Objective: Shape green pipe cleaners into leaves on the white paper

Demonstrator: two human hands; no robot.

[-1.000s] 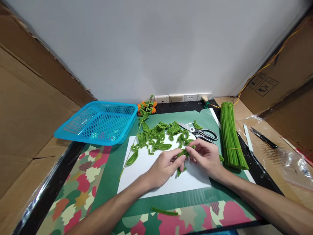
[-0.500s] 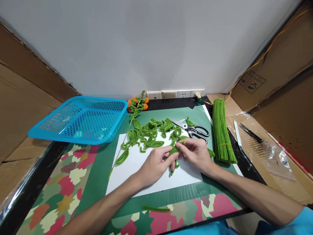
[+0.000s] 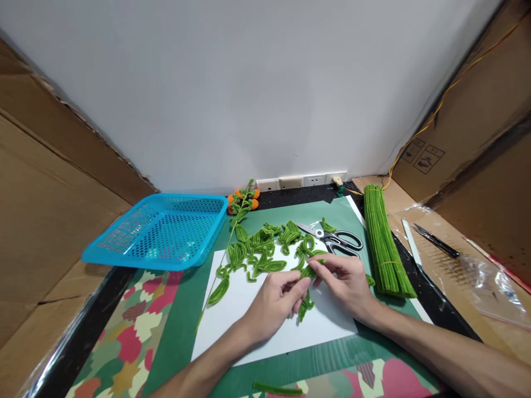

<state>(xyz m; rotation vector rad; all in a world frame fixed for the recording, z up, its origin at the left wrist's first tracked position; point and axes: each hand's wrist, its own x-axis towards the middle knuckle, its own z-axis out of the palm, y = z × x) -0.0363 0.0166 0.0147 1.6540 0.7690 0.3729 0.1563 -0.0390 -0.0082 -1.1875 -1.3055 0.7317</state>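
Observation:
Between my two hands is a green pipe-cleaner leaf [image 3: 307, 272], low over the white paper. My left hand [image 3: 276, 304] pinches its near side with thumb and fingers. At the far end, the thumb and forefinger of my right hand [image 3: 342, 282] close on the leaf's tip. Another small green leaf piece [image 3: 306, 307] shows just below my left fingertips; whether it joins the held one I cannot tell. Several finished pipe-cleaner leaves [image 3: 253, 249] lie heaped on the paper beyond my hands. Scissors [image 3: 332, 237] with black and grey handles rest beyond my right hand.
A blue plastic basket [image 3: 207, 251] stands at the left. A long green stem with orange flowers [image 3: 254, 204] lies near the wall. At right are a bundle of green pipe cleaners [image 3: 385, 249] and black tweezers [image 3: 436, 241]. One cut strip [image 3: 277, 388] lies in front.
The whole scene sits lower in view as my head tilts up slightly. Both hands keep their pinch on the leaf, with only slight finger movement.

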